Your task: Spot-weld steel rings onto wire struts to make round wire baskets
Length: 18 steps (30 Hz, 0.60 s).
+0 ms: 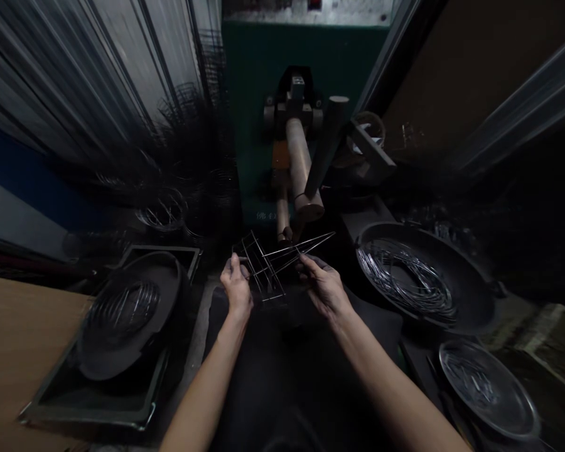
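The green machine (254, 81) stands upright, and all positions here are taken from its front face. A bare-wire frame (269, 265) is held just in front of the machine, below its projecting parts: a gridded section lies toward the left, and long wires run to a point toward the right. The left hand (236, 285) is in front of the machine, slightly to its left, its grip closed on the outer edge of the gridded section. The right hand (324, 285) is in front and slightly to the right, its grip pinching the long wires between thumb and fingers. From the machine's face extend a thick cylindrical bar (297, 150) and, beneath it, a thinner rod (283, 216); contact between rod and frame cannot be determined. To the right front of the machine, a large dark pan (475, 295) contains a heap of bent wires (428, 301); nearer the wearer, a smaller round dish (508, 408) holds short metal pieces (473, 380). To the left front, a dark pan on a framed stand (75, 411) carries ring-patterned wirework (129, 304). Left of the machine, further round wirework (162, 210) sits in shadow, partly blurred.
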### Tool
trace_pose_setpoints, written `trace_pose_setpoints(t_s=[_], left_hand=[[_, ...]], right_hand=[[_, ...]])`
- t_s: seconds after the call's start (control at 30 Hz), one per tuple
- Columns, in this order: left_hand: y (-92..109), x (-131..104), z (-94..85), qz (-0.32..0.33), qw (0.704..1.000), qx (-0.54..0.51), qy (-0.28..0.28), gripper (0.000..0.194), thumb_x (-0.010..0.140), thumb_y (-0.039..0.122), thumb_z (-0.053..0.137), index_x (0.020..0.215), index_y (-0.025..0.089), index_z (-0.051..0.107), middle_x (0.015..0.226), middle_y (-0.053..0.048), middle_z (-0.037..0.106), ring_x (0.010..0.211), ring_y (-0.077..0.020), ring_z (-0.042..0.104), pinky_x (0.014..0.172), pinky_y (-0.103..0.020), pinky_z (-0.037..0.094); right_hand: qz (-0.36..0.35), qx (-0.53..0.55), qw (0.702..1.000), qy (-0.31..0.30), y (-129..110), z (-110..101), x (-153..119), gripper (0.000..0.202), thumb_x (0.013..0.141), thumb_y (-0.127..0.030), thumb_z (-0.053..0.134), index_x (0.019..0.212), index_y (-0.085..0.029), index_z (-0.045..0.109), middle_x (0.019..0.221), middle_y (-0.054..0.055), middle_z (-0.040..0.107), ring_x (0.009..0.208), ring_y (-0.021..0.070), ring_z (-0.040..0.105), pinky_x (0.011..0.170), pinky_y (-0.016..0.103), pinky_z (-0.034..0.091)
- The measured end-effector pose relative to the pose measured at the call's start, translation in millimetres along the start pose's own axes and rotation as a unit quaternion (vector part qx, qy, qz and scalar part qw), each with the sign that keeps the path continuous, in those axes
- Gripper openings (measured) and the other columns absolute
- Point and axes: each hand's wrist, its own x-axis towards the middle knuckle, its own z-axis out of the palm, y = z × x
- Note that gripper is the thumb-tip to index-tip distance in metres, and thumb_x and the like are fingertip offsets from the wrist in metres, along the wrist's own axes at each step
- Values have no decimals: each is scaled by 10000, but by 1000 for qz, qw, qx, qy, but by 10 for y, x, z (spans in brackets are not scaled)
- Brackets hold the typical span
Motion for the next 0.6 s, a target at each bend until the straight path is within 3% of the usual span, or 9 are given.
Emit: trace_pose_setpoints(t_s=[0.27, 0.4, 0.6], left_hand=[[109, 45, 46, 5, 1000, 0, -7, 416, 769, 548, 624, 705, 145, 545, 449, 95, 297, 383, -34, 263, 379, -150, 193], [220, 20, 53, -31, 999, 0, -13, 415, 750, 547, 644, 696, 157, 516, 447, 102, 299, 356, -30, 247, 354, -154, 179], [288, -38, 100, -65, 997, -33, -6, 423, 737, 535, 662, 673, 170, 459, 451, 115, 274, 338, -23, 221, 341, -153, 167]], right_hand=[[26, 11, 999, 17, -90, 112, 21, 224, 521, -155, 841, 667, -139, 671, 644, -4, 616, 593, 78, 561, 472, 147, 409], [43, 18, 998, 29, -122, 161, -3, 205, 544, -108, 827, 672, -142, 670, 654, -1, 626, 602, 80, 577, 462, 130, 416], [27, 9, 999, 14, -94, -40, -75, 250, 554, -224, 861, 704, -143, 677, 698, 16, 642, 596, 92, 577, 454, 155, 421]])
